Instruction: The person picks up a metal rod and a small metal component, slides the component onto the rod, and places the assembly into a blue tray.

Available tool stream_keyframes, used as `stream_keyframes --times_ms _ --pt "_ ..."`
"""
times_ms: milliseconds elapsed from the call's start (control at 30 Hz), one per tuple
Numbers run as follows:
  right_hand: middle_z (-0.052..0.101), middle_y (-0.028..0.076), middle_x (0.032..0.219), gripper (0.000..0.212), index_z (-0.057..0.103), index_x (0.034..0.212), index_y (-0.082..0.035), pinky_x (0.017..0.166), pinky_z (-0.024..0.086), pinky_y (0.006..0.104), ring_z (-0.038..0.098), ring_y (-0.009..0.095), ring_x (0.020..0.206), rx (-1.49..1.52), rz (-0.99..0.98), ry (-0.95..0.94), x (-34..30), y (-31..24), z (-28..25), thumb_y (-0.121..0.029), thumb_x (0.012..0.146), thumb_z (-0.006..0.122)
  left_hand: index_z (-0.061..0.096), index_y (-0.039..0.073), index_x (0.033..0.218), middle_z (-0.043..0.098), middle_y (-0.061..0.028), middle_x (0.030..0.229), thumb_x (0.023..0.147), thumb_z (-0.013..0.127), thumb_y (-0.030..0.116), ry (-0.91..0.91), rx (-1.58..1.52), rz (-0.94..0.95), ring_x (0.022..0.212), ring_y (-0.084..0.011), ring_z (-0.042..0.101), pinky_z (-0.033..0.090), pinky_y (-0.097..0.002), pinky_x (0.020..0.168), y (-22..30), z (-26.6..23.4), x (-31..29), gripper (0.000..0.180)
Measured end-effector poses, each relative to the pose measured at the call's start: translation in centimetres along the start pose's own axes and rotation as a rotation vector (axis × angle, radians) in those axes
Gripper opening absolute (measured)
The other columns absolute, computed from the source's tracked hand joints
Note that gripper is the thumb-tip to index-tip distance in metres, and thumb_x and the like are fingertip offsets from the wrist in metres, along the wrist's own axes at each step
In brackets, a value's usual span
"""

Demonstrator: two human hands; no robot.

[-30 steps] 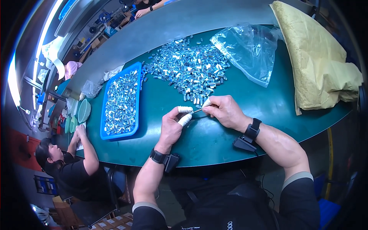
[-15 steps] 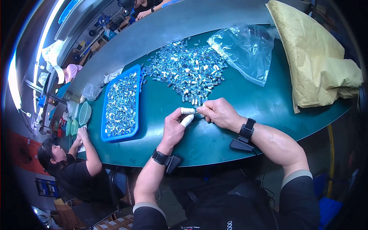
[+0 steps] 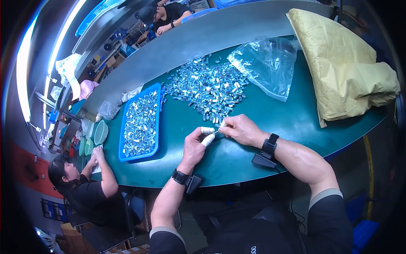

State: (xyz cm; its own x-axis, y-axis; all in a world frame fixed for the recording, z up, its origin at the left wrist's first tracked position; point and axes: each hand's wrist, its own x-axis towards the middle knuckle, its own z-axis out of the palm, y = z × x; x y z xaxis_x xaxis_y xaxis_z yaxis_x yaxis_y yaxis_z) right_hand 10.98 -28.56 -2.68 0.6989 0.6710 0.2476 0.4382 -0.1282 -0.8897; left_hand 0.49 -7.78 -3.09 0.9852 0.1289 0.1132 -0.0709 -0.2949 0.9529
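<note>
My left hand (image 3: 194,147) is over the near part of the green table, its thumb and forefinger wrapped in white tape. Their tips come together at a tiny piece that I cannot make out. Close against it, my right hand (image 3: 244,130) pinches with thumb and curled fingers; a thin, pale sliver shows between the two hands, too small to name. Just beyond my fingertips spreads a loose heap of small shiny metal pieces (image 3: 211,86). Left of the heap, a blue tray (image 3: 141,158) is filled with similar metal pieces.
A clear plastic bag (image 3: 270,70) lies right of the heap, and a large yellowish paper sack (image 3: 344,76) stands at the table's right. A grey partition (image 3: 237,25) runs along the back. On the left, a person (image 3: 91,190) works near green bowls (image 3: 100,132); another sits beyond the partition.
The whole view has shifted slightly, moving the tray and heap a little down and to the right. My hands stay together, with my right fingers turned slightly.
</note>
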Motion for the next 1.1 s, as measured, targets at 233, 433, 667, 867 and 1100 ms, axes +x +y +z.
stream_keyframes --times_ms 233,433,667,867,1100 --pt "0.065 0.003 0.059 0.043 0.068 0.075 -0.004 0.053 0.045 0.0325 0.058 0.012 0.051 0.085 0.117 -0.155 -0.1 -0.9 0.0 -0.034 0.105 0.059 0.071 0.001 0.111 0.074 -0.0026 0.104 0.095 0.074 0.004 -0.007 0.081 0.009 0.092 -0.0096 0.067 0.055 -0.0261 0.084 0.8 -0.4 -0.8 0.016" --pt "0.065 0.005 0.058 0.047 0.067 0.071 -0.003 0.055 0.048 0.0349 0.062 0.017 0.052 0.165 0.114 -0.001 0.0 -0.1 -0.3 -0.036 0.104 0.057 0.072 0.003 0.109 0.075 -0.0034 0.102 0.095 0.074 0.007 0.118 0.330 0.138 0.091 -0.0091 0.067 0.054 -0.0263 0.084 0.7 -5.6 -0.1 0.014" --pt "0.065 0.008 0.058 0.047 0.067 0.071 -0.002 0.056 0.049 0.0374 0.065 0.020 0.054 0.194 0.120 0.141 0.4 0.6 0.0 -0.035 0.103 0.057 0.072 0.005 0.113 0.072 -0.0094 0.105 0.092 0.076 0.010 0.498 0.956 0.064 0.095 -0.0196 0.068 0.054 -0.0323 0.087 1.8 -16.6 1.7 0.022" --pt "0.065 0.004 0.062 0.045 0.063 0.073 -0.002 0.052 0.045 0.0295 0.059 0.009 0.055 0.286 0.083 0.431 0.6 1.0 0.0 -0.033 0.105 0.059 0.069 0.006 0.124 0.069 -0.0156 0.119 0.087 0.080 0.013 0.113 0.971 0.457 0.113 -0.0318 0.065 0.051 -0.0410 0.098 1.6 -6.4 4.9 0.039" --pt "0.064 0.002 0.065 0.042 0.063 0.078 -0.004 0.052 0.045 0.0257 0.057 0.007 0.057 0.345 0.069 0.650 0.6 0.6 -1.6 -0.034 0.107 0.058 0.069 0.007 0.112 0.061 -0.0164 0.127 0.082 0.079 0.024 -0.106 0.992 0.770 0.120 -0.0354 0.058 0.047 -0.0441 0.100 4.0 6.7 8.7 0.036"
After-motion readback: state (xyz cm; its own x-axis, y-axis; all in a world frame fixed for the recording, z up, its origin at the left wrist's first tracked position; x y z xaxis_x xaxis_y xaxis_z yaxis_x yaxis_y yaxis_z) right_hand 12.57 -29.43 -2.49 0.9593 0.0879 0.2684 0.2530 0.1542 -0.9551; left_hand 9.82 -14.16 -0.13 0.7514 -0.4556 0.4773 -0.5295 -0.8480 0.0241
